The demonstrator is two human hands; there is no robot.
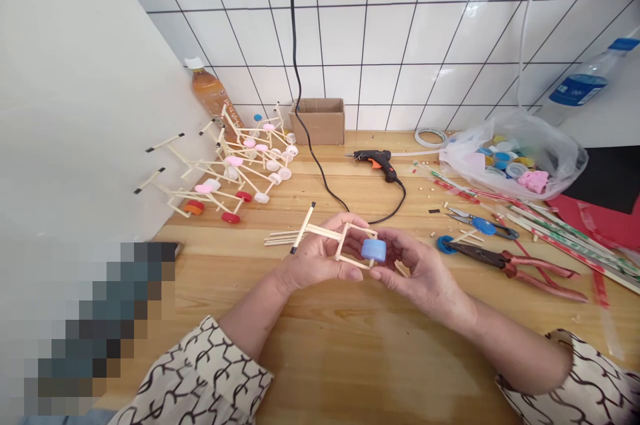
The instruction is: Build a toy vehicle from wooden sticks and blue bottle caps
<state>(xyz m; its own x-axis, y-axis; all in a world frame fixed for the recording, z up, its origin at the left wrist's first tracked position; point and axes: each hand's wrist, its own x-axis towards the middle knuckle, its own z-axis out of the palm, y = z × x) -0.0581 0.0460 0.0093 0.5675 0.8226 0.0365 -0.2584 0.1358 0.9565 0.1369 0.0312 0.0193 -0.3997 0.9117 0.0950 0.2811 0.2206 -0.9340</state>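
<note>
Both hands hold a small tricycle model (pixel 325 233) made of thin wooden sticks, above the middle of the table. Its handlebar has black tips, and a blue bottle cap (pixel 374 250) is fitted as a wheel at its right end. My left hand (pixel 320 258) is closed round the stick frame, thumb along the lower stick. My right hand (pixel 425 272) pinches the end by the cap; its fingertips are partly hidden behind it. Loose sticks (pixel 283 238) lie just beyond my left hand. Pliers (pixel 505 258) rest right of my right hand, beside a blue cap on a stick.
Several finished stick tricycles (pixel 235 162) stand at the left, before a tea bottle (pixel 213 92). A black glue gun (pixel 375 162) lies behind my hands, its cord trailing. Scissors (pixel 483 224), stick bundles (pixel 565 238) and a bag of caps (pixel 550 145) are at the right; a cardboard box (pixel 320 124) stands by the wall.
</note>
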